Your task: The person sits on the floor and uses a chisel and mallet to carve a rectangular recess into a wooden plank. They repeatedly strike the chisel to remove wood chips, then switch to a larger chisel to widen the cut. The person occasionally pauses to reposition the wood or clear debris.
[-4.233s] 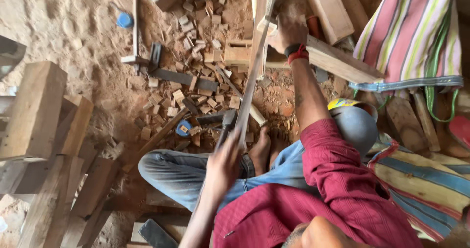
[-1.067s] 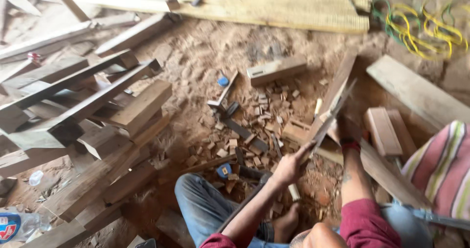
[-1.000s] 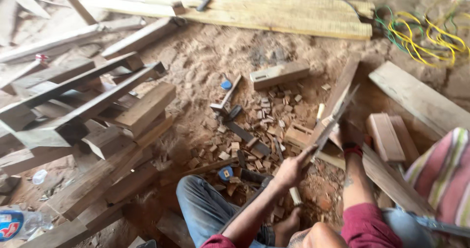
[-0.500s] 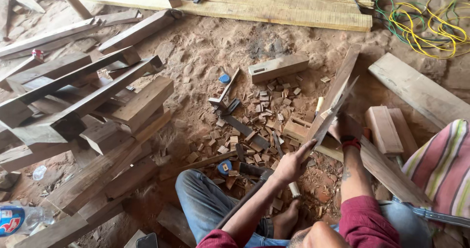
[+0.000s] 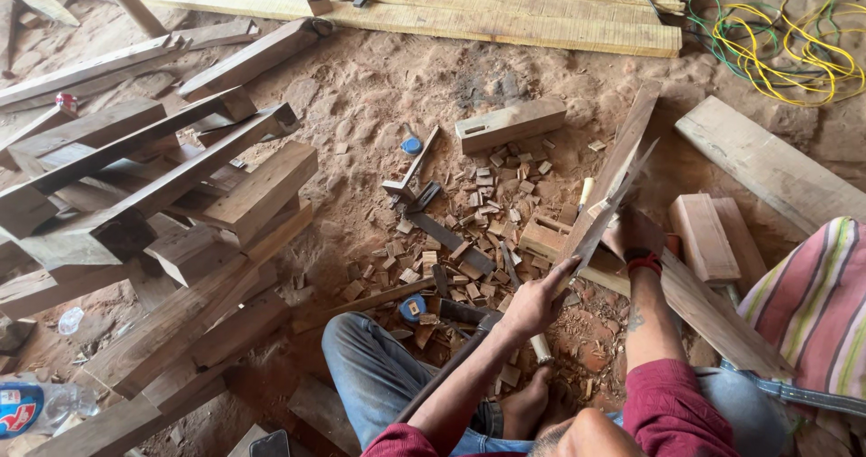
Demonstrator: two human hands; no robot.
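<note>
Sitting on the sandy floor among offcuts, the person grips a handsaw blade [image 5: 603,218] with both hands: the left hand [image 5: 534,302] is closed around its lower end, at about five o'clock from the middle of the view, and the right hand [image 5: 634,234] is wrapped over the blade higher up, at about three o'clock, a red band at the wrist. The blade slants up toward one o'clock, its tip just beside a narrow plank [image 5: 624,155] leaning the same way. Just under the right hand sits a small notched wooden block [image 5: 545,237], touching a scatter of wood chips [image 5: 469,222] that spreads toward the centre. A short beam [image 5: 510,125] lies at twelve o'clock from the chips, and a hammer [image 5: 408,170] rests near a blue cap. A heap of dark timbers [image 5: 153,204] fills the nine o'clock side, long pale boards [image 5: 469,10] run across the top, and tangled yellow and green cable [image 5: 785,51] sits at one o'clock.
</note>
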